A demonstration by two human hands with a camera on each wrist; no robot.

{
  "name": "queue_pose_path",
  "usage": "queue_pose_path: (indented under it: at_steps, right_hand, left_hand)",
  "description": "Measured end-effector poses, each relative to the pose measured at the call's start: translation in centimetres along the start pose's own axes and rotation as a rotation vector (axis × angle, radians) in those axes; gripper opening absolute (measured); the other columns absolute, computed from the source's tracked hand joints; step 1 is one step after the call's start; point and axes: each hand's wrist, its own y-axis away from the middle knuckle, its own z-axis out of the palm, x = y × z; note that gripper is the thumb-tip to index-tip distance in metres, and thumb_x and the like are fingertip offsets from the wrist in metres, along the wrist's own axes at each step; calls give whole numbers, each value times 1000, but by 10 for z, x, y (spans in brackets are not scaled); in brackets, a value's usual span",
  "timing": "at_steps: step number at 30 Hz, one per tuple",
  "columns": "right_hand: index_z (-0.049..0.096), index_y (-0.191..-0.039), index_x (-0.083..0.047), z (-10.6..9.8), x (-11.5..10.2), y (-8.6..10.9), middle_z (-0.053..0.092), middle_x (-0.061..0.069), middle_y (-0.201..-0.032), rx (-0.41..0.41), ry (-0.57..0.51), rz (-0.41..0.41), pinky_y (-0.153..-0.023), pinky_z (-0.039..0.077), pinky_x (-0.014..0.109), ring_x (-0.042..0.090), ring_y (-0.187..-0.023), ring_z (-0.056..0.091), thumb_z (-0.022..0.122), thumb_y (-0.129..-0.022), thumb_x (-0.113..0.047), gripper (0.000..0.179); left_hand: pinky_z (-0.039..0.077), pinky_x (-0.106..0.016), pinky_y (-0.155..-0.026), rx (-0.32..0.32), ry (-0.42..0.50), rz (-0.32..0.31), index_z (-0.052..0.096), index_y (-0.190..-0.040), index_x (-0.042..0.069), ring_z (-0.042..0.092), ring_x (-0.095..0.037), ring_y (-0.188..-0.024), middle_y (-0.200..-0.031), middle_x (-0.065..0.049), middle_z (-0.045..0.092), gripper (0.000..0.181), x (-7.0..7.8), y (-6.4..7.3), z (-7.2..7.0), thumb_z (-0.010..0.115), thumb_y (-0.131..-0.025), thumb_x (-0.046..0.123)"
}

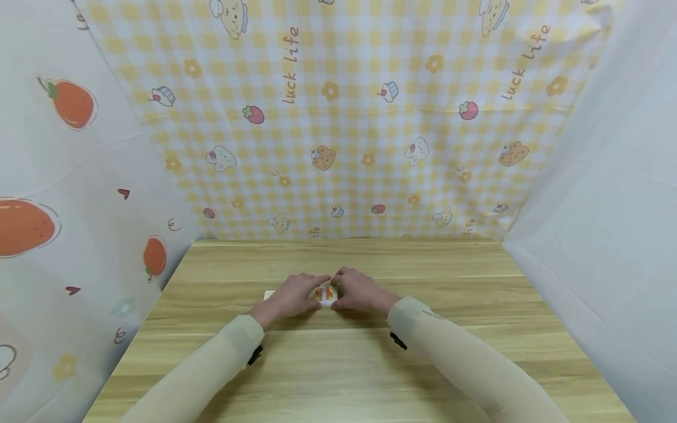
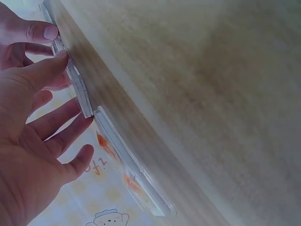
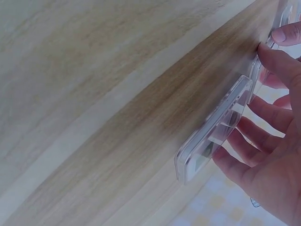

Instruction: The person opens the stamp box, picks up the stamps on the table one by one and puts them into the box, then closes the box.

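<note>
Near the far middle of the wooden table, a small flat clear case (image 1: 325, 295) with colourful pictures lies between both hands. My left hand (image 1: 294, 295) pinches its left part, thumb along the near edge and fingers toward the far side. At its right end my right hand (image 1: 361, 291) holds it in the same way. Another clear case (image 2: 134, 172) with orange pictures lies to the left, partly hidden by the left hand in the head view. Beside the right fingers, the right wrist view shows a third clear case (image 3: 211, 134), hidden in the head view by the right hand.
A thin transparent sheet (image 1: 282, 270) lies on the table (image 1: 338, 376) behind the left hand. A yellow checked cloth (image 1: 338, 129) hangs along the back edge, with white cloths (image 1: 597, 205) at both sides. Black straps (image 1: 398, 341) show under the cream sleeves.
</note>
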Motion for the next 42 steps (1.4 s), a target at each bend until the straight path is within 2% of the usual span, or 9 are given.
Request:
queue_pose_path:
  at_steps: [7,11,13,15,19,20,24,35,42]
  right_hand:
    - [65,-133,-9,-2,-2,-2,56,4,-132,-13,14,-7,-96,49,42,22,-116,55,83,-83,-43,63]
    - [59,-139,-11,-3,-2,-4,57,5,-131,-17,51,-8,-93,51,41,21,-114,56,84,-81,-46,72]
    - [57,-141,-12,-3,-1,-4,57,5,-131,-16,64,-12,-91,52,41,21,-113,57,84,-79,-48,76]
    - [57,-142,-13,-3,0,-5,57,6,-131,-18,70,-17,-90,52,41,21,-113,57,84,-79,-49,77]
    - [60,-138,-16,-3,3,-4,57,3,-129,-16,73,-35,-89,52,39,18,-111,56,83,-80,-50,72]
    - [61,-138,-16,-3,4,-4,57,2,-128,-15,72,-36,-89,52,39,17,-110,56,83,-80,-50,70]
    - [63,-137,-17,-2,6,-3,58,0,-126,-2,61,-39,-89,51,37,15,-107,56,83,-80,-50,69]
    - [64,-137,-17,0,3,-4,57,0,-130,-11,59,-48,-91,50,36,15,-112,55,81,-82,-51,67]
    - [64,-136,-17,0,6,-3,57,-1,-128,-7,64,-30,-89,51,35,15,-110,55,82,-81,-51,67]
  left_hand:
    - [47,-49,-97,-11,107,-24,48,-151,16,59,-27,-119,-137,-10,60,70,-5,0,-7,80,-89,24]
    - [50,-48,-94,14,179,-41,49,-149,14,62,-25,-112,-138,-11,60,66,-13,0,-16,78,-90,21]
    - [52,-48,-92,29,207,-54,49,-149,13,66,-26,-102,-140,-12,59,64,-21,1,-20,77,-91,19]
    - [51,-48,-94,47,220,-75,50,-149,12,66,-26,-102,-142,-12,57,63,-29,3,-25,75,-92,20]
    - [45,-55,-101,90,232,-95,51,-147,8,60,-34,-118,-144,-13,55,59,-46,8,-30,73,-94,21]
    - [41,-57,-104,103,223,-93,52,-146,7,55,-35,-126,-144,-14,55,58,-50,9,-31,73,-94,21]
    - [35,-60,-108,129,231,-91,51,-146,5,47,-39,-134,-146,-16,53,59,-64,11,-30,73,-94,20]
    - [31,-62,-110,115,249,-147,49,-147,4,41,-42,-138,-149,-18,49,59,-83,17,-25,71,-94,20]
    - [33,-61,-110,97,285,-160,49,-146,2,44,-42,-136,-149,-19,48,60,-90,11,-20,72,-93,17]
